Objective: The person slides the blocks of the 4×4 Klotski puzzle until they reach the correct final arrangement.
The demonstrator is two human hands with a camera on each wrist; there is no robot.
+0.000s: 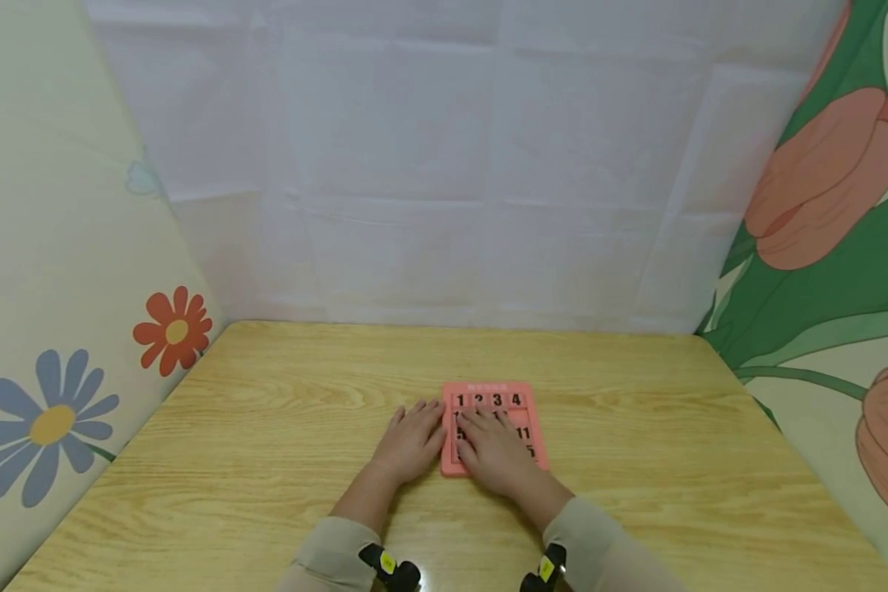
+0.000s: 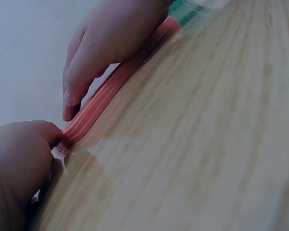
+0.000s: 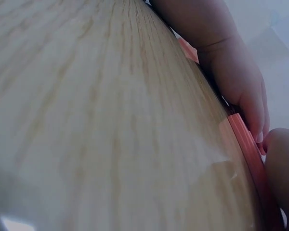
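Note:
A pink number slide puzzle (image 1: 539, 444) with black numerals lies flat on the wooden table. Its top row reads 1, 2, 3, 4, while several lower tiles are covered. My left hand (image 1: 409, 448) rests on the table along the puzzle's left edge, and its thumb side appears to touch the frame. Across the puzzle's middle lies my right hand (image 1: 494, 452), fingers extended over the tiles. In the left wrist view the puzzle's side (image 2: 101, 103) shows between both hands. The right wrist view has the left hand (image 3: 243, 82) beyond the puzzle's edge (image 3: 245, 139).
The light wooden table (image 1: 266, 411) extends around the puzzle. A white sheet (image 1: 414, 164) hangs behind it. Flower-patterned walls stand at left and right. A black wrist camera (image 1: 390, 567) sits on the left sleeve, another (image 1: 544, 569) on the right.

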